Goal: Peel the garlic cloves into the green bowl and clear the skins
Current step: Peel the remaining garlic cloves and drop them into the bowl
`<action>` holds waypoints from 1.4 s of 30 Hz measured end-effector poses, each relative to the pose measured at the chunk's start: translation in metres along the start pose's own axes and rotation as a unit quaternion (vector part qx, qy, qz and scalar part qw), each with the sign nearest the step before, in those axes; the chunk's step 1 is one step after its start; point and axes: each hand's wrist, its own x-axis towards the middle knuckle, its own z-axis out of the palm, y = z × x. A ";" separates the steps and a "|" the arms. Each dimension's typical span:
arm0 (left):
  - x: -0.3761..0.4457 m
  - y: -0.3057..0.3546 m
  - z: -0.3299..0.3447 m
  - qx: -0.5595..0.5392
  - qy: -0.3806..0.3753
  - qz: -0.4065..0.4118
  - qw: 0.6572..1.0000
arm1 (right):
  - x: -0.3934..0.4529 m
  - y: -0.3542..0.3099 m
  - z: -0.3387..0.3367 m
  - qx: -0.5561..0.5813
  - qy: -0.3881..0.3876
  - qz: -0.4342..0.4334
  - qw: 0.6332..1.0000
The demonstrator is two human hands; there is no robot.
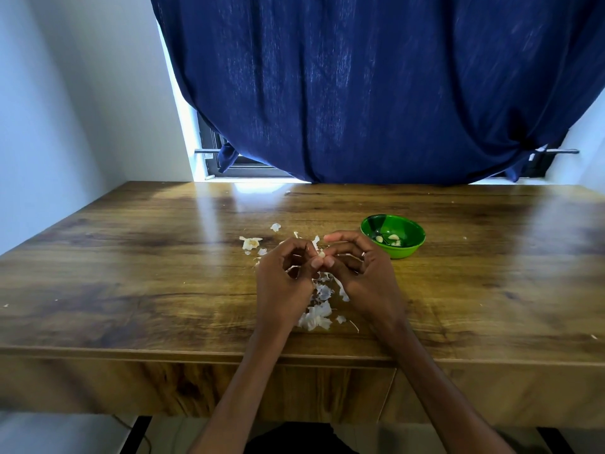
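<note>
i see both hands mid-frame: left hand [284, 273] and right hand [357, 267] each with fingers curled, grip pinching one garlic clove [322, 254] between the fingertips. green bowl [406, 250] to the right on the surface [131, 257] holds about three cloves [393, 239]. skins [316, 316] scattered below the hands, uncountable.

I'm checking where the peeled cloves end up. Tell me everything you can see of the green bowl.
The green bowl is small, round and glossy, probably plastic, with a darker shaded inside. It stands upright on the wooden table, just beyond and beside the right hand, which does not touch it. A few pale peeled garlic cloves lie at its bottom. No skins show inside.
</note>
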 end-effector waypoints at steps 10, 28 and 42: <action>0.001 0.001 -0.002 -0.010 -0.011 -0.044 0.999 | -0.004 -0.002 0.002 -0.016 -0.007 0.005 1.000; 0.003 -0.002 0.007 0.058 -0.043 0.021 0.997 | -0.001 0.001 0.003 0.052 -0.003 0.031 0.998; -0.002 0.004 0.009 0.075 0.064 0.137 0.986 | -0.004 -0.008 0.002 0.147 -0.007 0.024 0.989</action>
